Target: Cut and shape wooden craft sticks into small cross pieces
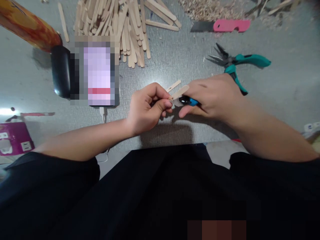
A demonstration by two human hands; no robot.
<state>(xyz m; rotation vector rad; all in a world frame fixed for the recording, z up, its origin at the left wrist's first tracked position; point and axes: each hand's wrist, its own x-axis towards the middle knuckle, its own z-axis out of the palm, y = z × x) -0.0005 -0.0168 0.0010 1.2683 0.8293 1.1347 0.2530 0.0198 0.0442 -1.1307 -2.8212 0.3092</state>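
Several things lay to the left of the grip: farthest off, a purple socket box (16, 133), and ahead of it an orange can (32, 26) with a rounded black object (60, 71) by its near end. Closer in lay a phone (98, 73), its white cable (101, 110) running toward the wearer, probably so that the cord did not pass between the hands. A heap of sticks (102, 16) lay beyond the pinch and somewhat left, seemingly within easy reach. The left hand (147, 108) had thumb and forefinger closed on one end of a wooden stick (181, 91), which slanted away to the right; gripping only the end presumably left most of its length exposed toward the other hand. A second stick (175, 85) showed just behind that pinch, though whether it was held or lay on the table (155, 71) could not be told. Immediately right, the right hand (215, 96) was curled round a blue tool (188, 101), dark end toward the stick, thumb standing out; the hand hid the rest, so its kind was unclear. Beyond that grip lay wood shavings (212, 10), a pink knife (228, 25) and spread green pliers (231, 60), perhaps set down because both hands were occupied.
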